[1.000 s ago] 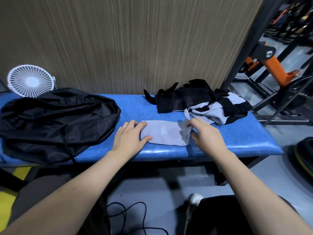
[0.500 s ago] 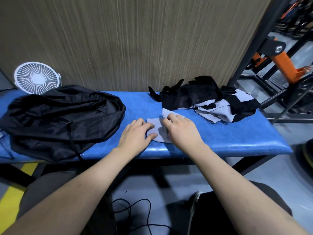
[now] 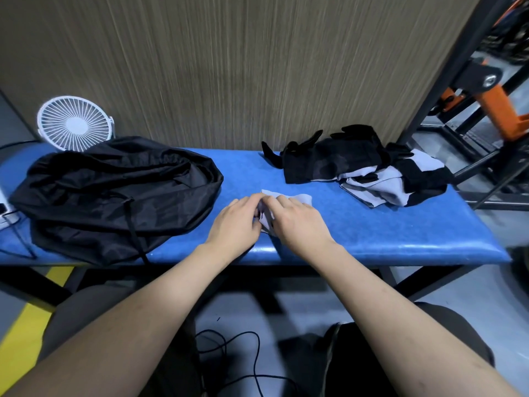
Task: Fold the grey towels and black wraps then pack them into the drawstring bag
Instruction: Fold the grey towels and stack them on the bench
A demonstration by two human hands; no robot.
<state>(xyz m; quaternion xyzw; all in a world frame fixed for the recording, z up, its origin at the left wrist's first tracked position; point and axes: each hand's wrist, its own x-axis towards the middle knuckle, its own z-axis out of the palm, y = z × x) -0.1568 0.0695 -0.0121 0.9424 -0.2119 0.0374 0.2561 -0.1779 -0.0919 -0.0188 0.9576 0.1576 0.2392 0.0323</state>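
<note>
I see the grey towel (image 3: pixel 297 198) bunched small on the blue bench (image 3: pixel 372 233), near its front edge, mostly covered by both hands. My left hand (image 3: pixel 233 224) and right hand (image 3: pixel 297 224) sit side by side, fingers curled and pinching its folds between them — thumbs nearly touching. To the left lies the black drawstring bag (image 3: pixel 114 193), slumped, cord trailing forward. Right of the towel, apart from it, is the pile of black wraps (image 3: pixel 329 161) and grey towels (image 3: pixel 380 187). A white fan (image 3: pixel 75 123) stands behind the bag.

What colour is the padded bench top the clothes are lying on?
Bright blue, glossy along its front edge; the bench top shows clearly in the head view.
</note>
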